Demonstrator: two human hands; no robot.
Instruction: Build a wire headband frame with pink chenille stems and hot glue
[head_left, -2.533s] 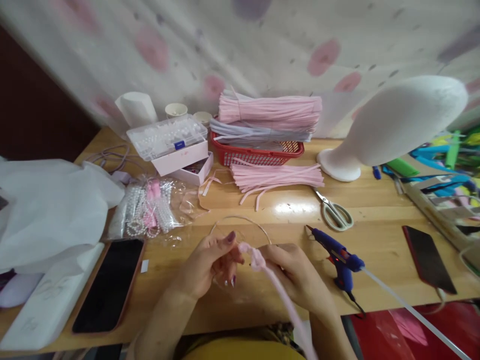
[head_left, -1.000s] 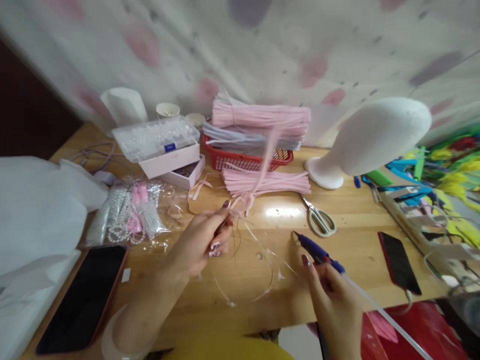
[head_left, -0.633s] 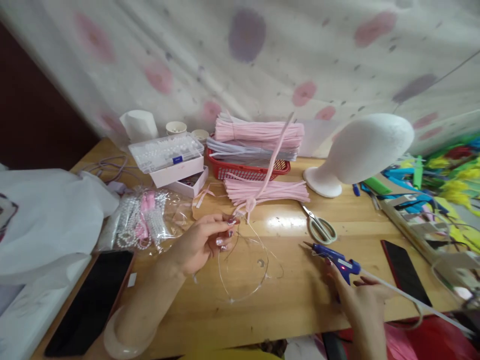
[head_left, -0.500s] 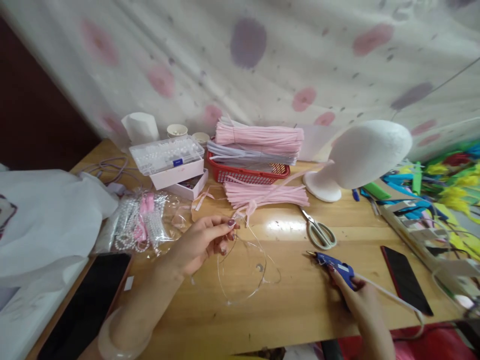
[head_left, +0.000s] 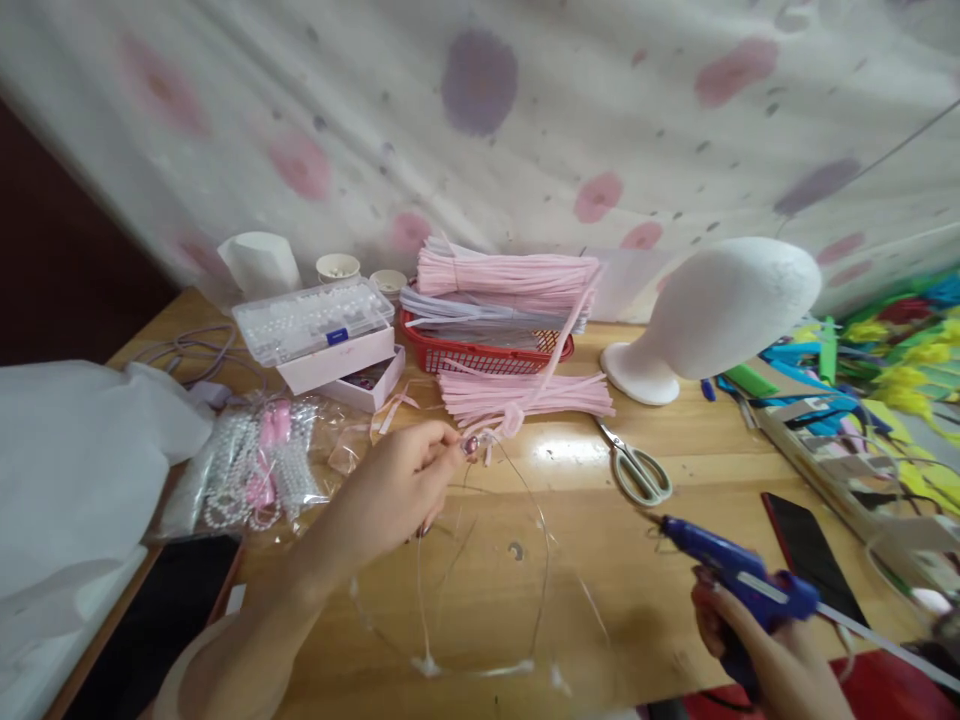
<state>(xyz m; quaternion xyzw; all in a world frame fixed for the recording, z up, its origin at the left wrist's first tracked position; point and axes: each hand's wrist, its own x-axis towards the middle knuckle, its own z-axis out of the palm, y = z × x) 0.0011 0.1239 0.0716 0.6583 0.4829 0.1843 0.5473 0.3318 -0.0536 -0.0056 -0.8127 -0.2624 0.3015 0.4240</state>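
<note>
Two hands work over the worktop (head_left: 600, 590). The left hand (head_left: 397, 490) pinches a thin wire hoop (head_left: 480, 570) where a pink strip (head_left: 536, 385) is tied on; bare wood lies open beneath and beside it. The right hand (head_left: 757, 650), cut off at the near edge, has its grip wrapped around a blue glue gun (head_left: 739, 580), near the scissors (head_left: 637, 470). The hoop's outline is faint.

A home craft corner: a wooden desk (head_left: 675, 440) crowded with pink pipe cleaners (head_left: 525, 395), a bead box (head_left: 311, 318), scissors (head_left: 637, 470), a glue gun (head_left: 739, 578) and a foam head (head_left: 720, 305).
</note>
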